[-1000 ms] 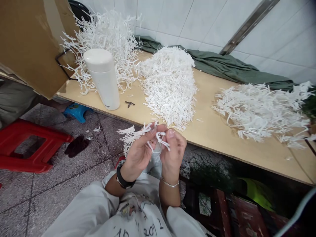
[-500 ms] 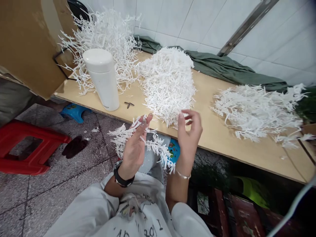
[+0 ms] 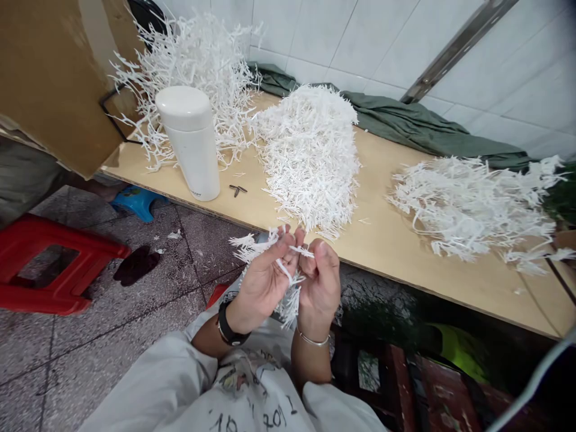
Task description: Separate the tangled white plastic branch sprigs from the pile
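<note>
My left hand (image 3: 258, 285), with a dark band on the wrist, is closed around a bunch of white branched plastic sprigs (image 3: 245, 247), whose tips stick out to the left and hang below between the hands. Right beside it, my right hand (image 3: 320, 294) pinches the end of a small white sprig (image 3: 302, 251) between thumb and finger. Both hands are in front of the table edge, above my lap. Just beyond them a heap of small white pieces (image 3: 310, 156) lies on the table (image 3: 378, 210).
A white lidded bottle (image 3: 191, 147) stands left of the heap, near several dark seeds (image 3: 237, 190). Behind it rises a tangle of longer white sprigs (image 3: 207, 60). More white sprigs (image 3: 472, 204) lie at right. A red stool (image 3: 58, 270) is on the floor.
My right hand has come down and left from over the table edge to meet my left hand, and now pinches a sprig. My left hand has shifted slightly right.
</note>
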{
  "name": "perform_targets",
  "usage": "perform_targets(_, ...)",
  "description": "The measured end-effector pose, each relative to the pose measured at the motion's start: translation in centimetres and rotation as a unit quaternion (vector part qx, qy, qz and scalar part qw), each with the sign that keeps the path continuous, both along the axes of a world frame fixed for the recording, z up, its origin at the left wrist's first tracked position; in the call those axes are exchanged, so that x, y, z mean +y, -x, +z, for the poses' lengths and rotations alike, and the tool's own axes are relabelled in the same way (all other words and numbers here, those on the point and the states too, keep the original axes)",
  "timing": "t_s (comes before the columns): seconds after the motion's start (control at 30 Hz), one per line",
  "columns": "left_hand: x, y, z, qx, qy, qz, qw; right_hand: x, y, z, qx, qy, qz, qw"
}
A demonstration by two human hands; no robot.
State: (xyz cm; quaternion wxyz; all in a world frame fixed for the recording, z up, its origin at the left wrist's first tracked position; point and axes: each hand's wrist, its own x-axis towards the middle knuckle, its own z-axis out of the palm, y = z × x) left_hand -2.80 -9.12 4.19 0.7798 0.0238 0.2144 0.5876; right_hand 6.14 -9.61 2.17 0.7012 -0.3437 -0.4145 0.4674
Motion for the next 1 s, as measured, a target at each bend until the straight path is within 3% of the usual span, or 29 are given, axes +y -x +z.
perform_targets(0.1,0.0,1.1,0.3,-0.03,-0.031,0.068,0.997,-0.2,-0.6,0.7,0.057,-0.057,-0.014,0.997)
perform_targets(0.2,0.2,2.1,0.5,-0.001,-0.037,0.092,0.995,0.4,-1.8,1.6,-0.015,-0.144,-0.133,0.98)
perform_targets(0.27,0.3,2.4,0.6,0.021,-0.032,0.086,0.996,1.5,-3.2,2.0,-0.109,-0.177,-0.279,0.937)
perform_targets(0.33,0.2,2.3,0.7,0.034,-0.034,0.087,0.995,2.9,-5.0,2.2,-0.261,-0.132,-0.381,0.877)
perform_targets(0.43,0.2,2.1,0.5,0.049,-0.063,0.101,0.992,4.3,-7.1,2.0,-0.499,0.009,-0.371,0.783)
perform_targets(0.47,0.2,2.1,0.4,0.053,-0.08,0.104,0.99,4.3,-7.3,1.8,-0.524,0.031,-0.359,0.772)
perform_targets(0.5,0.2,2.0,0.3,0.058,-0.097,0.108,0.988,4.0,-7.2,1.7,-0.517,0.036,-0.35,0.78)
perform_targets(0.57,0.2,1.9,0.1,0.076,-0.137,0.112,0.981,2.8,-6.0,1.4,-0.445,0.01,-0.309,0.84)
perform_targets(0.67,-0.2,1.5,0.2,0.144,-0.189,0.082,0.968,-0.2,-2.8,0.5,-0.35,-0.052,-0.136,0.925)
perform_targets(0.73,-0.7,1.1,0.3,0.212,-0.227,0.032,0.95,-2.2,-1.0,-0.7,-0.339,-0.086,-0.038,0.936)
perform_targets(0.77,-1.0,1.0,0.4,0.246,-0.253,0.009,0.936,-3.1,-0.3,-1.4,-0.343,-0.097,-0.019,0.934)
perform_targets(0.83,-1.7,0.7,0.4,0.303,-0.321,-0.029,0.897,-4.7,0.1,-3.2,-0.358,-0.092,-0.044,0.928)
perform_targets(0.9,-2.3,0.4,0.1,0.344,-0.394,-0.079,0.849,-6.0,-0.5,-5.0,-0.367,-0.052,-0.112,0.922)
perform_targets(1.0,-3.0,-0.2,-1.4,0.388,-0.471,-0.166,0.774,-7.7,-2.3,-7.2,-0.367,0.024,-0.161,0.916)
